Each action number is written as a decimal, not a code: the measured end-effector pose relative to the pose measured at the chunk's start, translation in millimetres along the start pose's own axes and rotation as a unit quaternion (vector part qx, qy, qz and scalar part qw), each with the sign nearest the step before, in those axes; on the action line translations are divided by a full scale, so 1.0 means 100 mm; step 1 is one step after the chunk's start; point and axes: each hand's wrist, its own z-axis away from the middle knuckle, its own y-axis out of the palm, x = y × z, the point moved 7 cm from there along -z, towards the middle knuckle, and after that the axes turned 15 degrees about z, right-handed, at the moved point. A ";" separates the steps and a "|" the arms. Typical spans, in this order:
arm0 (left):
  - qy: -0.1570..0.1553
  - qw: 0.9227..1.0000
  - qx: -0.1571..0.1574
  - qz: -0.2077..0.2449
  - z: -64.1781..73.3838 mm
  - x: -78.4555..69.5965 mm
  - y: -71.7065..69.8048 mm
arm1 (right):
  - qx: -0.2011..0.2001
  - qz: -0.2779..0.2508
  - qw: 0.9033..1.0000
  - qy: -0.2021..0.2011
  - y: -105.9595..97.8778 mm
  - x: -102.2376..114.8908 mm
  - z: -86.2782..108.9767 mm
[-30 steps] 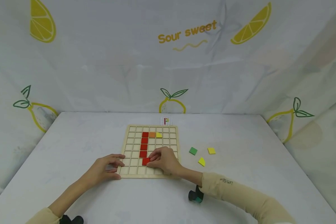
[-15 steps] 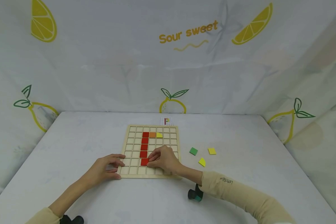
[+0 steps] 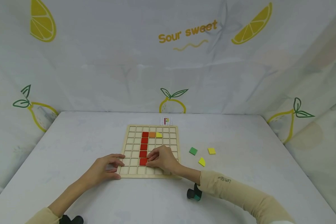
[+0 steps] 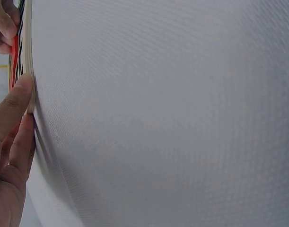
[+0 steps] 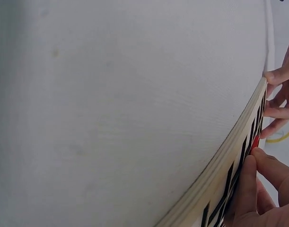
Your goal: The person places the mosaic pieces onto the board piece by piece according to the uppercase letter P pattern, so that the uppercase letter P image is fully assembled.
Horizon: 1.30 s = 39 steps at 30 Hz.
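A wooden grid board [image 3: 138, 170] lies on the table. My right hand [image 3: 163, 160] pinches the right edge of a red square tile [image 3: 143, 161] with thumb and forefinger; in the right wrist view the red tile [image 5: 255, 141] shows at the fingertips. It sits in line at the lower end of a column of red tiles [image 3: 143, 147]. An orange tile [image 3: 152, 134] and a yellow rounded tile [image 3: 158, 135] continue rightward from the column's top. My left hand [image 3: 105, 168] holds the board's near left corner, with thumb and fingers at its edge in the left wrist view.
Right of the board lie a green square tile [image 3: 193, 151], a yellow square tile [image 3: 211, 151] and a yellow quarter-round tile [image 3: 202, 161]. Behind the board is a small printed pattern card [image 3: 166, 121]. A white printed curtain [image 3: 114, 77] rises behind the table.
My right hand has shifted the red tile slightly left, from askew of the column into line under the other red tiles. The left hand and board have stayed put.
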 end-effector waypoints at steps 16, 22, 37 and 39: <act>-0.008 1.000 -0.003 0.000 0.00 0.01 -0.01 | -0.008 0.017 1.000 0.002 0.03 0.02 -0.04; -0.007 1.000 -0.004 0.009 0.01 0.02 -0.02 | -0.008 0.015 1.000 -0.005 0.04 0.04 -0.03; 0.001 1.000 0.001 0.007 0.01 0.02 0.00 | -0.001 0.005 1.000 0.007 0.01 -0.01 0.01; 0.001 1.000 0.001 0.004 0.01 0.02 0.00 | 0.002 -0.008 1.000 0.008 -0.01 -0.02 0.03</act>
